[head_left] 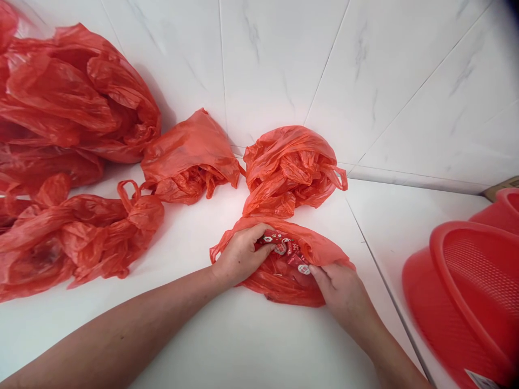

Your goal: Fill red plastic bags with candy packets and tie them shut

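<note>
A red plastic bag (284, 294) lies open in front of me on the white surface. Inside its mouth are several small red packets (292, 248) with white printing and pale round marks. My left hand (243, 251) reaches over the bag's left rim, thumb and fingers pinching one red packet with white flower shapes. From the right, my right hand (340, 286) reaches into the mouth. Its thumb and fingertips close on the edge of a red packet (303, 268) with a white oval mark. The fingers of that hand are partly hidden by the bag.
Behind the bag, another crumpled red bag (292, 167) and a smaller red bag (192, 154) rest near the white tiled wall (279, 65). A large heap of red bags (77, 97) fills the left. Red plastic baskets (441, 302) stand at the right, past a seam in the surface.
</note>
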`<state>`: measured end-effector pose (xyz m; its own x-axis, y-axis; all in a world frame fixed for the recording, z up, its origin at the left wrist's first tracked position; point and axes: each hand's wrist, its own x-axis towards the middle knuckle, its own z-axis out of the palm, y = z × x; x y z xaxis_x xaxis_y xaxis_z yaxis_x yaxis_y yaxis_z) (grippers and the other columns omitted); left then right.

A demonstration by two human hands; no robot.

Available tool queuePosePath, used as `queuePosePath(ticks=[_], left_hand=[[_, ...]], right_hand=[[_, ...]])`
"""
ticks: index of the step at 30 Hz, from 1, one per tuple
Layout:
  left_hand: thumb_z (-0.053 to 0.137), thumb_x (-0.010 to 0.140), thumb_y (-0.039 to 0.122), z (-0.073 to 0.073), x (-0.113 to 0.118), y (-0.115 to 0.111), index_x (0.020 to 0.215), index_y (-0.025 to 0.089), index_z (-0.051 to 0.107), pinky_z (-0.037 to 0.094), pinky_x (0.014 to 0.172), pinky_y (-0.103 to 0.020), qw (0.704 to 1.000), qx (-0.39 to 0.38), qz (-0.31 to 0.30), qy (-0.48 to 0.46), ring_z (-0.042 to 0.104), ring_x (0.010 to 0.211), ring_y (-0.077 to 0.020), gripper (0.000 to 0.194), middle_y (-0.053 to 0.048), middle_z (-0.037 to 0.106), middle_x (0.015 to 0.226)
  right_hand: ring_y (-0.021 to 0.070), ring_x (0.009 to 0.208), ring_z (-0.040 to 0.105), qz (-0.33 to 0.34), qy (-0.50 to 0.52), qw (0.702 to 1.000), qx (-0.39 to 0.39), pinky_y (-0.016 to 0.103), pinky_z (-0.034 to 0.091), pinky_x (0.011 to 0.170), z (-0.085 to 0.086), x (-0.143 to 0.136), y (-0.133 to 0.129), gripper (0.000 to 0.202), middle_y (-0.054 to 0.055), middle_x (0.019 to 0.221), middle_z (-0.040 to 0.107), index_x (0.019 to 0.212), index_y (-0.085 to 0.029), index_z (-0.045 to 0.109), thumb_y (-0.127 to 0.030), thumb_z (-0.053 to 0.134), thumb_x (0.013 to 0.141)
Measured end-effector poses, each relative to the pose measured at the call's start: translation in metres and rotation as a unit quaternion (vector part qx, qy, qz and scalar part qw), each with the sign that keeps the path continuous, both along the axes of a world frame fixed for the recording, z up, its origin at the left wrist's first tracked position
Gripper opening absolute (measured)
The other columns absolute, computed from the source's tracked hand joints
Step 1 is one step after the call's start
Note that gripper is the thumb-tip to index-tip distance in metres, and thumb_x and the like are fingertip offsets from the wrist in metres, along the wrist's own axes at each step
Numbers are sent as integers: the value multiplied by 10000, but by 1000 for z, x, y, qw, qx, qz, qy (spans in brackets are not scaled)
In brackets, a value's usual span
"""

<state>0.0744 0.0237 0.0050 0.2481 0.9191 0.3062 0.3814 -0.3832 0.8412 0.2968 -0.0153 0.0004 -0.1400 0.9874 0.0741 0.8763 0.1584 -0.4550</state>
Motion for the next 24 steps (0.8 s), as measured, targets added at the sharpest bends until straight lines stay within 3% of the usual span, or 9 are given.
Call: queuePosePath(ticks=[7, 12, 17, 21, 24], left_hand=[[583, 814, 124, 0, 0, 0, 929, 231, 632, 497, 798, -275, 1000, 4, -2, -4, 640, 861, -155, 164, 19, 697, 924], [578, 816, 120, -1, 0, 0, 916, 227, 627, 494, 800, -273, 1000, 9, 0, 3, 638, 859, -153, 154, 22, 693, 916], [580, 811, 111, -1, 1, 1, 911, 227, 630, 491, 777, -261, 1000, 6, 4, 6, 636, 840, -146, 161, 33, 692, 894], [575, 816, 116, -1, 1, 0, 917, 223, 635, 493, 767, -263, 1000, 0, 6, 2, 634, 832, -147, 158, 28, 692, 893], [570, 813, 104, 0, 2, 0, 902, 223, 634, 492, 763, -262, 1000, -1, 5, 1, 633, 820, -144, 162, 32, 689, 882]], right_hand=[[119, 460, 386, -6, -13, 1000, 5, 240, 274, 432, -5, 0, -2, 463, -23, 485, 429, 525, -210, 392, -431, 340, 928], [136, 478, 477, -15, -52, 998, 34, 243, 333, 443, 1, -3, -1, 419, -2, 521, 529, 602, -201, 534, -455, 400, 908], [146, 543, 546, -18, -95, 977, 189, 244, 385, 474, 10, -11, -8, 262, 16, 657, 610, 795, -197, 640, -444, 563, 838], [127, 617, 592, 59, -41, 962, 265, 232, 430, 585, 12, -17, -15, 144, 18, 731, 656, 875, -199, 658, -269, 532, 884], [121, 588, 586, 143, -15, 972, 185, 229, 421, 571, 11, -19, -18, 170, 2, 689, 658, 881, -206, 652, -218, 484, 896]])
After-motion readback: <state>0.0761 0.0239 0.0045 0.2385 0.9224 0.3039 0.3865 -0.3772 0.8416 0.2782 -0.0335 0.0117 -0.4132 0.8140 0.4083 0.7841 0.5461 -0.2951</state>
